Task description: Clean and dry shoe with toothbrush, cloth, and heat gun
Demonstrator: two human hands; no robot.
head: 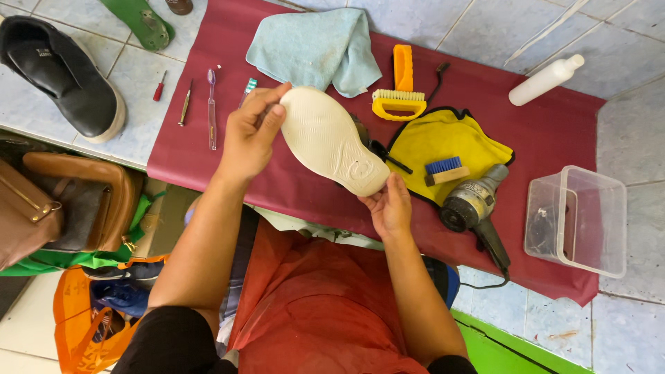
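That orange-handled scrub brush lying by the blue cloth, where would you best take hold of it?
Grip the scrub brush by its orange loop handle, coming from above on the far side. It lies flat on the maroon mat, bristles toward the person, with its handle end free beside the blue cloth. Both hands, the left hand and right hand, hold the white-soled shoe.

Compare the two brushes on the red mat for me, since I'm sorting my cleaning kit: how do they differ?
The yellow brush has a looped plastic handle and pale bristles; the small brush is a plain wooden block with blue bristles. The yellow brush is larger and lies straight on the red mat; the small brush rests on the yellow cloth. Both lie untouched, right of the shoe held in both hands.
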